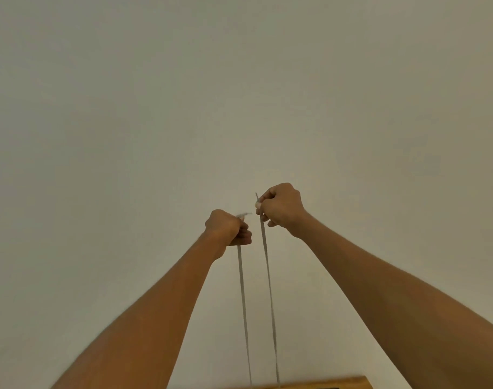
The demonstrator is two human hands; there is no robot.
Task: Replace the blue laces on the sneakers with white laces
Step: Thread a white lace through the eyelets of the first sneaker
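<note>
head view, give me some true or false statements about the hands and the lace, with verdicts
1. Both hands are raised in front of a plain wall. True.
2. The left hand hangs open, holding nothing. False: it grips one strand of the white lace.
3. The right hand pinches the other strand. True.
4. The strands are blue. False: they look white or pale grey.
5. A sneaker fills the middle of the view. False: no sneaker is visible; only a wooden edge shows at the bottom.
</note>
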